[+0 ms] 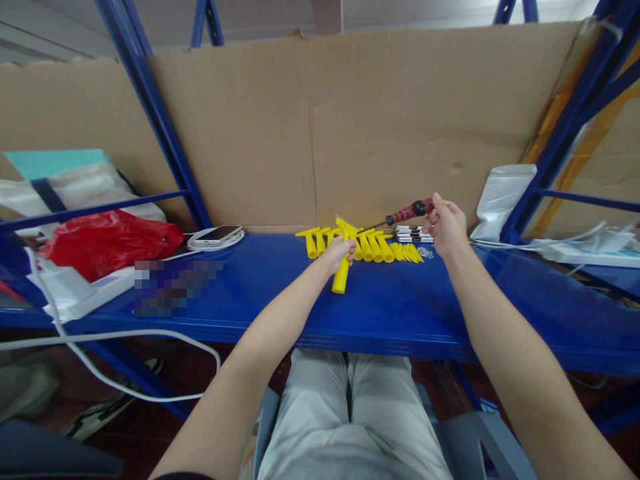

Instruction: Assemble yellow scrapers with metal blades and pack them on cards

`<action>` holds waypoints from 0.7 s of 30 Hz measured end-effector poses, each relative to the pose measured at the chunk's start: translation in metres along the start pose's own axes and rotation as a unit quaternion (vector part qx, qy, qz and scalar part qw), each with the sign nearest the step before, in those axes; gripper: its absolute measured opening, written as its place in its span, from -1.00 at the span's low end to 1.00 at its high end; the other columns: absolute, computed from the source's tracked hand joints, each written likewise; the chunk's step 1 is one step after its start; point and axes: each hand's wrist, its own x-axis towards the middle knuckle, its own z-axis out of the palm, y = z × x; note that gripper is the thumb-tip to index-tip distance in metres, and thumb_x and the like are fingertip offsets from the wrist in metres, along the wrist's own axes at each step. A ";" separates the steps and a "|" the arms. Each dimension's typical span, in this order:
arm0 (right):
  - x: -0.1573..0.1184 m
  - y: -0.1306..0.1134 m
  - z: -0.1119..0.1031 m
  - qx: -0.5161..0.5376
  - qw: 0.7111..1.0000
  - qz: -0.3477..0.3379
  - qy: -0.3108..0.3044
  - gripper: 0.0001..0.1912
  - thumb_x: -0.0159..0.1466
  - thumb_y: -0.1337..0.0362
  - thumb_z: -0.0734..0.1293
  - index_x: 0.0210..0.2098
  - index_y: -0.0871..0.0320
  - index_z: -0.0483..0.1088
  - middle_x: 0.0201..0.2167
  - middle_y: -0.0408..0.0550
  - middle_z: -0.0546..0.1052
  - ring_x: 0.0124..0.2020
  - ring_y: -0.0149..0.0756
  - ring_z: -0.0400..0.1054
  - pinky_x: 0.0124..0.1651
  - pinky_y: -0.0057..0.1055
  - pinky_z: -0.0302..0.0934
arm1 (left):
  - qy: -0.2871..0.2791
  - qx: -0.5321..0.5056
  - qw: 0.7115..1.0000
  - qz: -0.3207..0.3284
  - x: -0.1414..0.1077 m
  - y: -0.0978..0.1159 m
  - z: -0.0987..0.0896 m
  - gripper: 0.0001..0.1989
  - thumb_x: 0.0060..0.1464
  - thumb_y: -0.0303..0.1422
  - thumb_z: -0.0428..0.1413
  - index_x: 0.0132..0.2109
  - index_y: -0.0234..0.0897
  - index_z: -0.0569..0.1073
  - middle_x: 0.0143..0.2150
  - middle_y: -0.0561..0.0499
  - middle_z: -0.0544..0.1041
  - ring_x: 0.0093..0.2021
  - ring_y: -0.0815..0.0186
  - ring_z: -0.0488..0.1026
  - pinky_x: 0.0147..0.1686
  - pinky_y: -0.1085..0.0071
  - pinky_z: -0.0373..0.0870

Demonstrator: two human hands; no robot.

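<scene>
My left hand [342, 253] is closed around a yellow tool [341, 277], its handle pointing down toward me and its wide head away. My right hand [447, 223] grips the end of a red and black screwdriver [409, 213]. The screwdriver's shaft slants down to the left, and its tip is at the head of the yellow tool. Behind my left hand, several yellow T-shaped pieces [376, 247] lie in a row on the blue shelf [260, 287]. To their right are flat yellow pieces [407, 253], small metal bits [425, 253] and a stack of white and black strips [413, 234].
On the left lie a red plastic bag [113, 240], a white power strip [103, 293] and a phone [221, 233] on a coiled white cable. A white pouch [504, 200] leans at the right post. Cardboard [390, 120] stands behind the shelf.
</scene>
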 end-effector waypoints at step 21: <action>-0.002 -0.001 0.001 0.010 1.000 -0.003 -0.001 -0.59 0.00 -0.01 0.45 -0.45 0.10 0.21 -0.68 -0.34 0.25 -0.74 -0.57 0.15 -0.75 -0.61 -0.02 | 0.005 0.005 1.000 0.003 0.000 0.000 0.000 -0.78 -0.03 -0.64 -0.06 -0.43 -0.22 0.13 -0.71 0.26 0.13 -0.79 0.54 0.06 -0.69 0.56 0.02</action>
